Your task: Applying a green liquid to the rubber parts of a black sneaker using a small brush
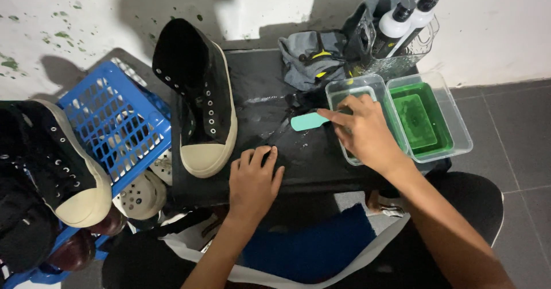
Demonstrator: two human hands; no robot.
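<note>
A black high-top shoe with a cream toe cap and no laces stands on a low black table. My left hand rests flat on the wet tabletop just right of the toe. My right hand reaches over a clear plastic tub, fingers touching the handle of a teal brush whose dark bristle end lies on the table. Whether the fingers grip the brush is unclear.
A second clear tub holding green liquid sits right of the first. Behind stand a clear container with two dark-capped bottles and a grey cloth. At left a blue crate holds another black shoe and more footwear.
</note>
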